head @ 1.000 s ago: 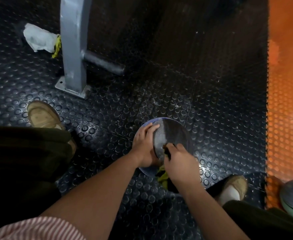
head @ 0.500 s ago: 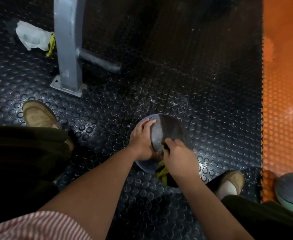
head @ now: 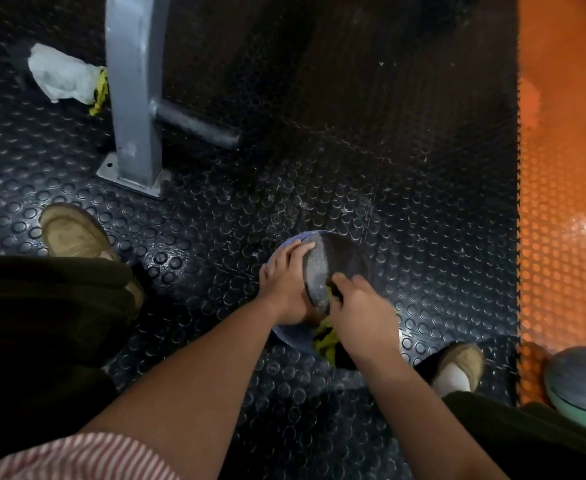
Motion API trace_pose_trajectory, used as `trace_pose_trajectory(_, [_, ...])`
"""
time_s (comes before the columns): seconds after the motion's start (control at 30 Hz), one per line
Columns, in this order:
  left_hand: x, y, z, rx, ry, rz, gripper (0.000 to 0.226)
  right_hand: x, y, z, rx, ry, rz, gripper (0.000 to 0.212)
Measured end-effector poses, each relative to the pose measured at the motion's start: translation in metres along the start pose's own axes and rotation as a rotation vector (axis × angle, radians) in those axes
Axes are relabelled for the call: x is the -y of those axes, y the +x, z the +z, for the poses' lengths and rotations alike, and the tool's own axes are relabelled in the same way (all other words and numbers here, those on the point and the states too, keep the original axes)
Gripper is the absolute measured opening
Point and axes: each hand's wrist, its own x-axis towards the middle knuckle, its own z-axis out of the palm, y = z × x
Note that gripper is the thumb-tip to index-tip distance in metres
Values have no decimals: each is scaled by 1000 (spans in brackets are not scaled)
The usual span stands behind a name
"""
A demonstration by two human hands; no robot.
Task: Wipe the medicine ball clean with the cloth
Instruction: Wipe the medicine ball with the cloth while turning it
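The medicine ball [head: 340, 261] sits on the black studded floor [head: 406, 188], directly under both hands. Its upper face is dark grey with a pale speckled band, and a blue edge shows beyond the fingertips of the left hand [head: 286, 289]. That hand lies flat on the ball's left side, fingers slightly spread and following the curve, holding nothing.

The right hand [head: 364, 306] is on the near right of the ball, its fingers curled round a yellow-green cloth [head: 324, 337]. One bit of the cloth shows between thumb and ball, and the rest hangs out below the palm. This hand is a little blurred.

Well beyond the left hand and to its left, a grey metal post [head: 130, 98] stands on a plate fixed to the floor, with a round bar [head: 194, 124] jutting from it. Further left of the post lies a crumpled white bag [head: 59, 76] with a yellow scrap at its edge.

A tan shoe [head: 73, 233] is well left of the left hand; another shoe [head: 461, 365] is near the right forearm. Right of that hand the floor turns orange [head: 568, 202], and a grey and green ball [head: 579, 382] rests there. A striped sleeve [head: 77, 459] covers the left upper arm.
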Motion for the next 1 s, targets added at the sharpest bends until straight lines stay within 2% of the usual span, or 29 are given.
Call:
trace_pose_trajectory(0.2, [-3,1,3,13,51,-8,115,-3,-22,8,66,3,-13,32])
trace_pose_trajectory(0.27, [-3,-2,3,26,39,-7,118,-1,-12,1,28,-5,-9,33])
trace_pose_trajectory(0.37, [0,-3,2,-12,19,-8,109,6,20,-6,-46,3,15,32])
trace_pose_trajectory(0.5, [2,-3,-3,-5,-35,-20,104,9,36,-11,-4,30,1,31])
trace_pose_trajectory(0.63, [-2,-2,-8,35,-25,-21,119,2,-2,-4,57,-25,-75,27])
trace_pose_trajectory(0.8, [-7,-4,-5,52,42,-21,120,2,-22,4,164,-18,-37,24])
trace_pose_trajectory(0.93, [-5,-5,-6,50,37,-26,127,4,-16,-1,127,-1,-34,24])
trace_pose_trajectory(1.0, [-3,-5,-6,48,-6,-42,122,8,-9,-5,73,22,-41,26])
